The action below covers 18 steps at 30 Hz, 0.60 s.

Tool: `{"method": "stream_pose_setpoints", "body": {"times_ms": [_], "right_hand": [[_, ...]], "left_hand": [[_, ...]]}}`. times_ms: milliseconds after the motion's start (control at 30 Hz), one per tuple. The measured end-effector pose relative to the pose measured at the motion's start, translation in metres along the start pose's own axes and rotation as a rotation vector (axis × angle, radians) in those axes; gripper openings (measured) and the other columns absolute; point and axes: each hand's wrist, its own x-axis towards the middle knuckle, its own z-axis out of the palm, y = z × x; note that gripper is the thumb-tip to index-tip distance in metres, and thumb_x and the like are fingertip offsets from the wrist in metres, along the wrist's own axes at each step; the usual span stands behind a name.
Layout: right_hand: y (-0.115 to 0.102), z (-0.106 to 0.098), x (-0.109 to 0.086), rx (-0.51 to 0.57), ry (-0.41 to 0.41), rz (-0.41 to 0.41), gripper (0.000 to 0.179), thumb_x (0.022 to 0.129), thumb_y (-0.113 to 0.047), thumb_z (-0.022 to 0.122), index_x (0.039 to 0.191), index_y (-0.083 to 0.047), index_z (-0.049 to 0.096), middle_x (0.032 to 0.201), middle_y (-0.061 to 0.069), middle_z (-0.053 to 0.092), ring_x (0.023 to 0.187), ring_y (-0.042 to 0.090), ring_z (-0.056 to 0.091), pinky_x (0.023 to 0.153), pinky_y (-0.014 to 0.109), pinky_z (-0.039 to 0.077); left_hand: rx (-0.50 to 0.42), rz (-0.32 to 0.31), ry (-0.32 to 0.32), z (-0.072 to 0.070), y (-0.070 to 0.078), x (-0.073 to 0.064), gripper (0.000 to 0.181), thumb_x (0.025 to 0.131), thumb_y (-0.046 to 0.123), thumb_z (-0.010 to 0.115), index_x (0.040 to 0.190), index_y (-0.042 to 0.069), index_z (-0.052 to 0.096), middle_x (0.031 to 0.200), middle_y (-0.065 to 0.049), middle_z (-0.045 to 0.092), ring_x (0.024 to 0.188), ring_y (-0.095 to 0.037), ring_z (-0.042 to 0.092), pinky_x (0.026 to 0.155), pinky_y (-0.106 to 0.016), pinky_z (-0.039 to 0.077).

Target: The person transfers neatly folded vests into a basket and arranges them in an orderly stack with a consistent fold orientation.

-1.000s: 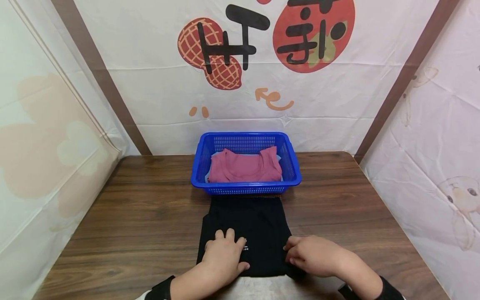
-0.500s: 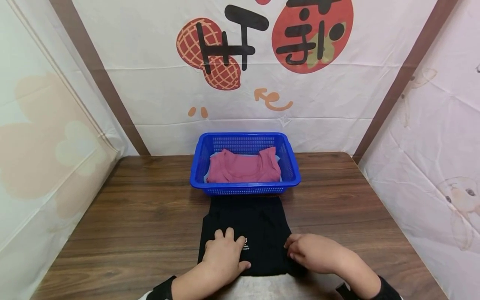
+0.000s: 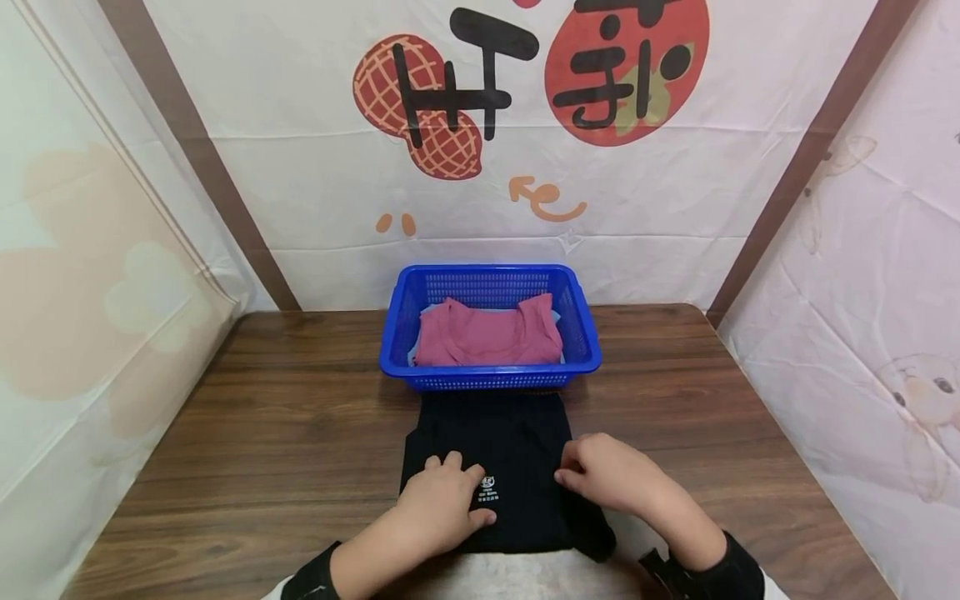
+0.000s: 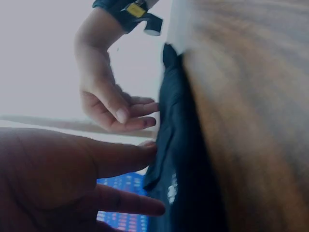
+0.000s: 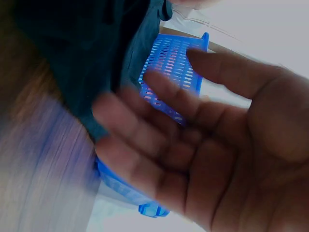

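Note:
A black folded garment with a small white print lies flat on the table in front of me. My left hand rests on its left half with fingers spread; the left wrist view shows that thumb and a finger extended against the cloth. At the garment's right edge is my right hand, its fingers loosely bent. In the right wrist view, the right hand has nothing between thumb and fingers, and the fingers are blurred. The garment's lower right corner bulges out a little.
Just beyond the garment stands a blue plastic basket holding a folded pink garment, with light blue cloth showing beneath it. The wooden table meets printed white fabric walls at the back and sides.
My right hand has moved forward along the garment's right edge, uncovering its lower right corner. My left hand has shifted slightly left, showing more of the white print. The basket stays put.

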Motion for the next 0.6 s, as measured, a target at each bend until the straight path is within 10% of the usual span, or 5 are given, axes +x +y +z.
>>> {"method": "stream_pose_setpoints", "body": {"times_ms": [133,267,400,600], "right_hand": [[-0.002,0.001,0.009,0.008,0.06,0.19,0.02,0.095,-0.034,0.073,0.092,-0.014,0.071,0.076,-0.006,0.063,0.068,0.009,0.056,0.065,0.036,0.05],[-0.002,0.003,0.016,-0.034,0.059,0.309,0.034,0.093,-0.043,0.073,0.092,-0.009,0.07,0.081,0.002,0.067,0.071,0.015,0.06,0.067,0.041,0.051],[-0.001,0.007,0.022,-0.059,0.034,0.383,0.044,0.092,-0.05,0.073,0.082,-0.008,0.066,0.079,0.006,0.065,0.07,0.019,0.061,0.066,0.042,0.051],[-0.002,0.015,0.029,-0.07,0.044,0.398,0.046,0.09,-0.052,0.074,0.071,-0.012,0.062,0.073,0.002,0.062,0.065,0.017,0.058,0.065,0.04,0.05]], "left_hand": [[-0.055,-0.031,0.044,-0.012,-0.01,0.002,0.06,0.086,0.052,0.078,0.122,0.006,0.067,0.113,-0.019,0.063,0.101,-0.037,0.061,0.075,-0.054,0.056],[-0.025,-0.197,0.083,-0.02,-0.031,0.007,0.071,0.084,0.052,0.08,0.123,-0.004,0.062,0.11,-0.026,0.057,0.101,-0.041,0.058,0.071,-0.055,0.057],[-0.017,-0.356,-0.043,-0.027,-0.055,0.014,0.083,0.086,0.054,0.078,0.129,-0.013,0.056,0.114,-0.032,0.056,0.102,-0.043,0.061,0.079,-0.057,0.056],[-0.064,-0.346,-0.165,-0.025,-0.066,0.024,0.077,0.087,0.053,0.078,0.127,-0.011,0.062,0.122,-0.031,0.059,0.103,-0.036,0.065,0.088,-0.056,0.055]]}}
